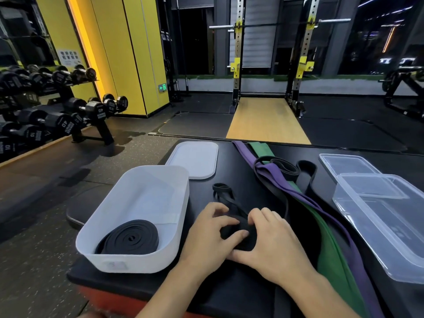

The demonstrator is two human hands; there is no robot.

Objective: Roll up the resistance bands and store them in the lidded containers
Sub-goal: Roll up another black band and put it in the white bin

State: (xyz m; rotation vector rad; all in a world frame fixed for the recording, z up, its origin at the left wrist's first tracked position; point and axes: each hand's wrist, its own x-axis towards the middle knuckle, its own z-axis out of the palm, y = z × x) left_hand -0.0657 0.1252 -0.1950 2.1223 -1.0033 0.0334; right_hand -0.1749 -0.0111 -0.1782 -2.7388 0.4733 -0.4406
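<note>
Both hands, left hand (206, 235) and right hand (270, 239), curl their fingers around a half-rolled black band (249, 239) on the black table (241, 171). Its loose tail runs toward twelve o'clock. At nine o'clock of the hands stands the white container (128, 260), holding a coiled black band (130, 238). At three o'clock lie a green band (332, 255), a purple band (275, 173) and the clear container (390, 237).

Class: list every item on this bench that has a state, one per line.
White container: open, one rolled band inside.
White lid: off, lying flat.
Clear container: open.
Clear lid: off.
Black band: partly rolled, gripped by left hand and right hand.
Purple band: unrolled.
Green band: unrolled.
</note>
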